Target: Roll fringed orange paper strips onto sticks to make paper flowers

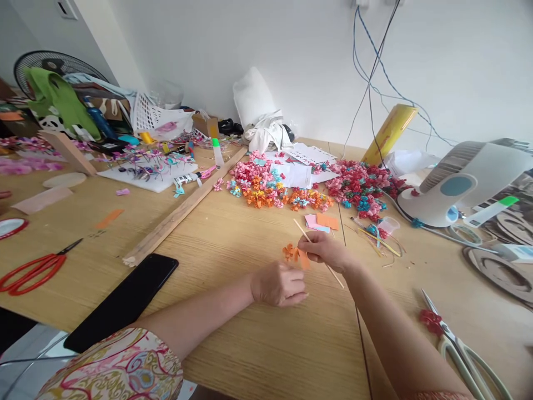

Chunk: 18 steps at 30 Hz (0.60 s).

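My right hand [322, 249] is closed around a thin wooden stick [334, 275], which slants from upper left to lower right. At its fingertips is an orange paper piece with a curled, flower-like end [288, 253]. Just left of and below it, my left hand [280, 284] has its fingers curled; whether something is between them is hidden. A small stack of pink, blue and orange paper rectangles [327, 221] lies on the table beyond my right hand.
A wooden bar [187, 208] and a black phone [125, 300] lie on the left, near red scissors [35, 271]. Piles of paper flowers [262, 183] sit at the back. Light-handled scissors [453, 339] and a white device [453, 178] are at the right.
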Available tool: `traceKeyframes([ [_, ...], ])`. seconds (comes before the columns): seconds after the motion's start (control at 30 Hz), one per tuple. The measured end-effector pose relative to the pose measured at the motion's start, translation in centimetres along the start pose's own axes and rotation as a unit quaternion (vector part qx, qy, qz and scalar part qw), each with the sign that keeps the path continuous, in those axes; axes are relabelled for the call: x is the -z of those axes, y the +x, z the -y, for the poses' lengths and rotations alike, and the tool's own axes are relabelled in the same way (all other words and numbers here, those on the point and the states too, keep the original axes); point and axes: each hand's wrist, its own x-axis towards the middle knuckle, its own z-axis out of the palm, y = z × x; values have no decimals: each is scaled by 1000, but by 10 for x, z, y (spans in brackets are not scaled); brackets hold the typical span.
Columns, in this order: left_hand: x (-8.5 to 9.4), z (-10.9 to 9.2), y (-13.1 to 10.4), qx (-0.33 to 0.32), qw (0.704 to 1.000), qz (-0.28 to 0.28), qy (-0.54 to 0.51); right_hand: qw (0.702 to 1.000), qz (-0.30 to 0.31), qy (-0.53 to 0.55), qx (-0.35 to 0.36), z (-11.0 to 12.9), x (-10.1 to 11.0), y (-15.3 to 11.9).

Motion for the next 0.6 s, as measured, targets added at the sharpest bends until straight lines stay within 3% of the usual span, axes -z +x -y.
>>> traceKeyframes([
  [0.13, 7, 3, -2, 92, 994, -41, -36, 985, 15, 174, 0, -5, 15, -19],
  [0.27, 9, 7, -3, 156, 980, -69, -102, 967, 18, 254, -7, -15, 14, -22],
  [0.4, 8, 8, 0, 227, 954, -106, -164, 967, -3, 251, -51, -25, 5, -14],
  [0.6, -6, 10, 1, 288, 923, -70, -247, 979, -103, 145, -104, -28, -7, -2],
])
